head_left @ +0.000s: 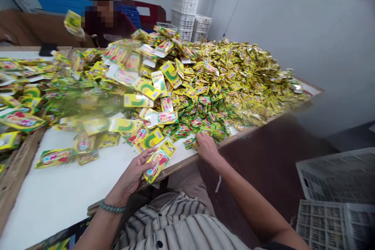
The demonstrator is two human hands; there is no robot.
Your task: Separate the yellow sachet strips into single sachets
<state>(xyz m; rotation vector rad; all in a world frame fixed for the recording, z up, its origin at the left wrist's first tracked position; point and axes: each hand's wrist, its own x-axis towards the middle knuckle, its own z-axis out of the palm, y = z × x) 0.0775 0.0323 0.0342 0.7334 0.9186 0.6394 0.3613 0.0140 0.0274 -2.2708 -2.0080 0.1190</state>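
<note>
My left hand (135, 170) is closed on a flat yellow and green box (159, 162) with fruit pictures, held tilted over the table's front edge. To its right, my right hand (207, 147) reaches into the green sachets (205, 115) at the edge of the pile. Its fingers are bent over a green sachet (190, 143); the fingertips are partly hidden. Several more yellow boxes (150, 140) lie just beyond my left hand, some showing a banana-like curve and a barcode.
A large heap of yellow sachets (249, 74) covers the table's right side. Boxes are piled at the middle and left, by a wooden strip (22, 175). Across the table a person (107, 27) holds a yellow box (73, 21). White crates (331, 179) stand at lower right.
</note>
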